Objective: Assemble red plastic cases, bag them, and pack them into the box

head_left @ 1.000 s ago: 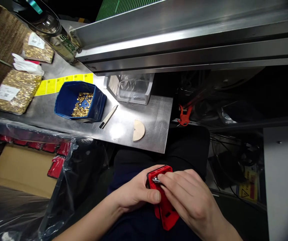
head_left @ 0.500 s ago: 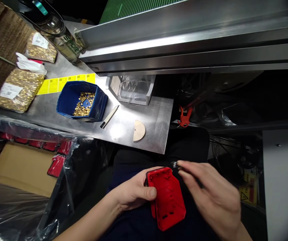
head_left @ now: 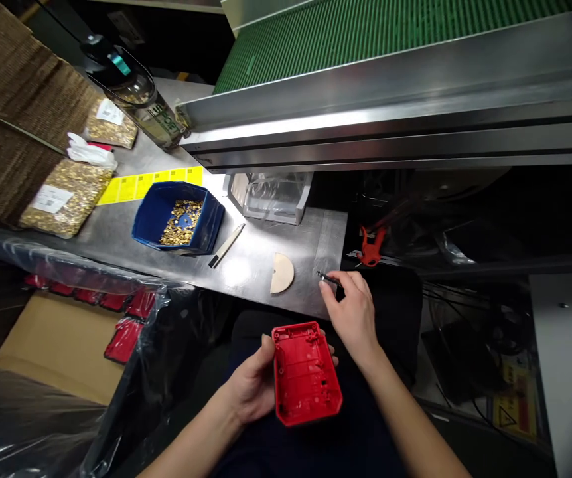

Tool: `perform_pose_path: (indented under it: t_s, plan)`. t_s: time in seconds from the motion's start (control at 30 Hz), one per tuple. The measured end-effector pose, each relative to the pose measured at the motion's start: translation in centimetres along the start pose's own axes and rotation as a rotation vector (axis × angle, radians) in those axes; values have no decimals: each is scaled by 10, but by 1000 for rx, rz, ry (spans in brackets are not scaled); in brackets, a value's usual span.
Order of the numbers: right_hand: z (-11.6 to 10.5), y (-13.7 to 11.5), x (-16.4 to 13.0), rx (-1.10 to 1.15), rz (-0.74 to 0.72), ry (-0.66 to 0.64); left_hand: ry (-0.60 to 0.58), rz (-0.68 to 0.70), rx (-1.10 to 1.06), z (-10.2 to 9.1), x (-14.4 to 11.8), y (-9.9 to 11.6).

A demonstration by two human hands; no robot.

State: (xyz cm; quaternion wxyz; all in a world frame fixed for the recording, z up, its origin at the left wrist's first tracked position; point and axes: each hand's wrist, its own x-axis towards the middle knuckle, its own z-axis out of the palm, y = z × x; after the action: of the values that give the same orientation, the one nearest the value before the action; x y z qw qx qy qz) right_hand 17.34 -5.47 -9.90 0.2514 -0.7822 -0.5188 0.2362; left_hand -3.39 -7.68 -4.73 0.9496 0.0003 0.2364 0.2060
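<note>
- Left hand (head_left: 251,388) gripping red ribbed plastic housing (head_left: 306,373) from beneath (over lap): liable to tip.
- Right hand (head_left: 353,312) fingers pinching small metal tool (head_left: 326,277) at steel tabletop (head_left: 261,255) edge: liable to drop.

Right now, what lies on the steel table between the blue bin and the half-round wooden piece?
In the head view, a slim cream-and-black utility knife lies between the blue bin and the half-round wooden piece; otherwise bare steel table.
</note>
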Motion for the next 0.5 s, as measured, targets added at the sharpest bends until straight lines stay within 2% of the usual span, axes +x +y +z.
perform_pose_path:
  t_s: [0.1,0.2,0.27,0.37,0.43,0.5]
  plan:
    - [31,-12,26,-17,-58,5,31,21,-64,2,-1,5]
    - [42,-12,38,-15,-97,-30,117,56,-113,6,-1,8]
    - [31,-10,31,18,-113,-47,205,73,-145,7,0,9]
    - [-6,-11,3,133,-176,-121,364,88,-181,5,3,9]
    - [-33,-16,-22,276,-323,-285,445,76,-184,4,6,9]
    - [-49,-22,-44,303,-495,-463,473,38,-172,6,11,9]
